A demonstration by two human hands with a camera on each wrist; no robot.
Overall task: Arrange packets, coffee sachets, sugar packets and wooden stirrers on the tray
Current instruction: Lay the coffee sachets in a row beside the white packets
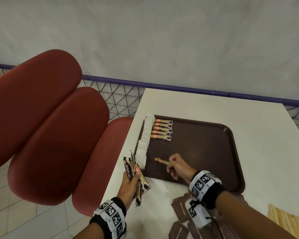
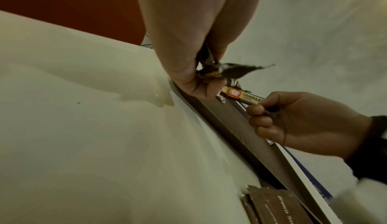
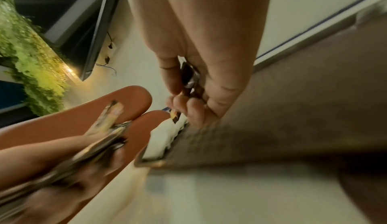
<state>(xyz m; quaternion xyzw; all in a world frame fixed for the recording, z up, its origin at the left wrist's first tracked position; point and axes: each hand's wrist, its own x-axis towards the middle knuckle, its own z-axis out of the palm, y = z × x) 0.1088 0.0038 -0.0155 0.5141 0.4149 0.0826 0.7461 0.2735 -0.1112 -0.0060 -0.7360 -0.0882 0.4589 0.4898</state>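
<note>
Step in hand, as judged: laying coffee sachets in a column on the tray [image 1: 205, 145]. Five sachets [image 1: 161, 129] already lie flat at the tray's far left corner, side by side, just beside a line of white packets [image 1: 143, 144] along the tray's left rim.

Right hand [image 1: 177, 167] — grip closed in a fingertip pinch on one end of a single sachet [image 1: 160, 160], held over the tray's near left area, below the laid row. Left hand [image 1: 130, 182] — fingers curled round a fanned bundle of spare sachets [image 1: 136, 178], off the tray's near left corner.

Next move calls for setting the sachet down parallel to the row, edges aligned.

Materials: sachets are slim glossy foil sticks, gold and black; tray is dark brown, textured plastic with rounded corners; brown sugar packets [image 1: 181, 211] are flat matt paper, and pale wooden stirrers [image 1: 283, 219] lie on the surface near the tray's front edge, not yet placed
</note>
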